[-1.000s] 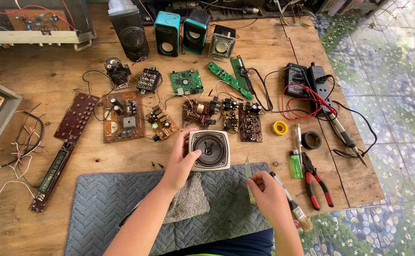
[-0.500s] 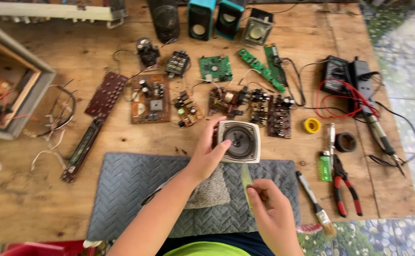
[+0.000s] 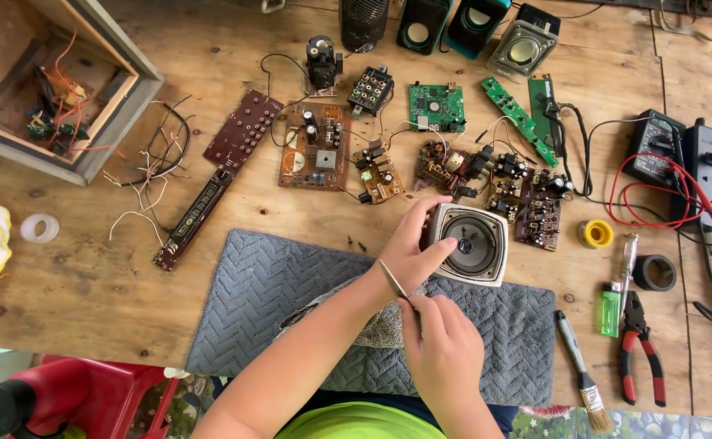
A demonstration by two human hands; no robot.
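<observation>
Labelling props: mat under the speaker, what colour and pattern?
Grey mat with a woven herringbone pattern, clearest in the head view.

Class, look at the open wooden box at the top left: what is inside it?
Inside the wooden box lie orange wires and a small circuit board. The frame edge cuts off its upper part.

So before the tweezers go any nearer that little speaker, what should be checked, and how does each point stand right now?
1. Speaker held steady: ok, the left hand grips its left edge, thumb on the front.
2. Tool in hand: ok, the right hand pinches thin metal tweezers.
3. Tweezer tips clear of the cone: ok, they point left of the speaker, over the left wrist.
4. Padding underneath: ok, the grey mat lies under both hands.
5. Loose screws safe: not ok, two lie loose on the wood beside the mat.
6. Speaker wires detached: cannot tell, its back is hidden.
</observation>
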